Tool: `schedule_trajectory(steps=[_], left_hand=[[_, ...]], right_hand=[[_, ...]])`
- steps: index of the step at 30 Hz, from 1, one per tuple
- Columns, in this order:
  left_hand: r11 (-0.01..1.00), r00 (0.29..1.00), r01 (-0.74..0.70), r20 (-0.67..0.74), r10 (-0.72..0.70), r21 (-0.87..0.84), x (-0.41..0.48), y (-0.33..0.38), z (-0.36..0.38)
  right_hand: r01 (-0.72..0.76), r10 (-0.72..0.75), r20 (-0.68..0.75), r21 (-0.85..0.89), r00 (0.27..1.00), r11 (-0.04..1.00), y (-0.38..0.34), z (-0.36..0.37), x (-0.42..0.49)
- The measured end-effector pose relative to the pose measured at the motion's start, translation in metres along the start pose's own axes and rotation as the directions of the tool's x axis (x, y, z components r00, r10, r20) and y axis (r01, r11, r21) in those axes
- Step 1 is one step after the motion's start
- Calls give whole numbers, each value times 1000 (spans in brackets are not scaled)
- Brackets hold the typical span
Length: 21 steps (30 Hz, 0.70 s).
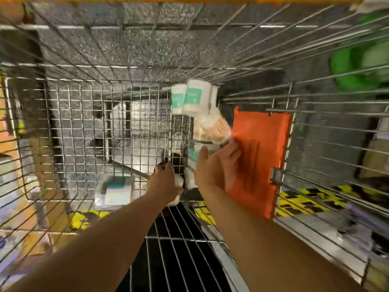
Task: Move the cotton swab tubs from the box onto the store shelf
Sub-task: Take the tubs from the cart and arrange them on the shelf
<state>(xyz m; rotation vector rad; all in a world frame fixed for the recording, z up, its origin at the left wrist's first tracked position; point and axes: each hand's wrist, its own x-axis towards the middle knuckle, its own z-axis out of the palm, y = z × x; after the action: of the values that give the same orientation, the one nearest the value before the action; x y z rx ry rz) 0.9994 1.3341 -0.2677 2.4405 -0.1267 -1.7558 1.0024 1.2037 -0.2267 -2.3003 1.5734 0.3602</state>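
**Shelf partly stocked, stacking under way**

A handful of cotton swab tubs (194, 98) already stand in the far right corner of the wire shelf (84, 127), piled two or three high just beside the orange panel (259, 161). So, by my reckoning, the job is well begun but not finished.

The pile looks unsettled. One tilted tub (214, 127) leans out of the column with its wooden sticks showing, and below it sits a teal-labelled tub (194, 153). The right hand (214, 167) is spread, its fingers straight and reaching up against these tubs, touching rather than gripping, as if to steady or push them in.

The left hand (164, 180) is lower and nearer, seen from the back with its fingers bent downward over something white (179, 180). It may be another tub, but blur hides it, and I cannot tell whether the hand grips it.

A blurred white-and-teal pack (115, 186) lies on the shelf floor to the left.

The box is not in view, so how many tubs are left to move cannot be judged. At the least, the leaning tub wants setting straight.
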Motion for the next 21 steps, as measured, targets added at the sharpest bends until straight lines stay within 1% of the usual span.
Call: schedule_trajectory(steps=[1, 3, 5, 6, 8, 9, 10, 11, 13, 16, 17, 19, 20, 21], left_hand=[[1000, 1000, -4, -7, 4, 2, -1, 2, -2], [999, 999, -31, -38, 30, -11, 0, 5, -10], [997, 996, -38, -84, 32, -70, 3, 6, -24], [994, 991, -40, -129, 27, -103, 0, 3, -41], [985, 990, -39, -138, 16, -168, 6, 7, -57], [978, 989, -33, -146, 2, -206, 7, 8, -67], [968, 989, -29, -148, -8, -248, 10, 9, -74], [962, 986, -31, -165, -15, -272, 11, 11, -81], [951, 976, -70, -216, 3, -303, 6, 9, -100], [934, 965, -109, -263, 17, -340, -21, 3, -127], [930, 958, -123, -286, 20, -346, -31, 3, -135], [928, 937, -164, -346, 41, -335, -58, -1, -152], [932, 932, -173, -358, 51, -318, -65, -3, -156], [935, 920, -186, -387, 58, -302, -85, -5, -163]], right_hand=[[41, -41, -48, -8, 998, 999, -2, -3, 3], [175, -173, -80, 26, 982, 984, -10, -6, 14], [282, -282, -39, 8, 959, 959, -21, -5, 28], [333, -334, -17, -48, 943, 942, -35, -9, 32], [342, -340, 46, -212, 939, 915, -38, -6, 49], [372, -363, 85, -247, 928, 895, -37, -7, 55], [390, -365, 141, -252, 920, 886, -33, -7, 60], [389, -359, 155, -258, 920, 885, -30, -12, 62], [374, -353, 124, -264, 927, 889, -31, -24, 52], [395, -381, 132, -100, 915, 913, -39, -49, 22], [374, -365, 137, -46, 921, 926, -39, -59, 13], [328, -332, 192, 53, 923, 943, -46, -79, -4], [270, -300, 233, 151, 925, 951, -48, -82, -9], [213, -286, 258, 276, 923, 937, -54, -95, -20]])
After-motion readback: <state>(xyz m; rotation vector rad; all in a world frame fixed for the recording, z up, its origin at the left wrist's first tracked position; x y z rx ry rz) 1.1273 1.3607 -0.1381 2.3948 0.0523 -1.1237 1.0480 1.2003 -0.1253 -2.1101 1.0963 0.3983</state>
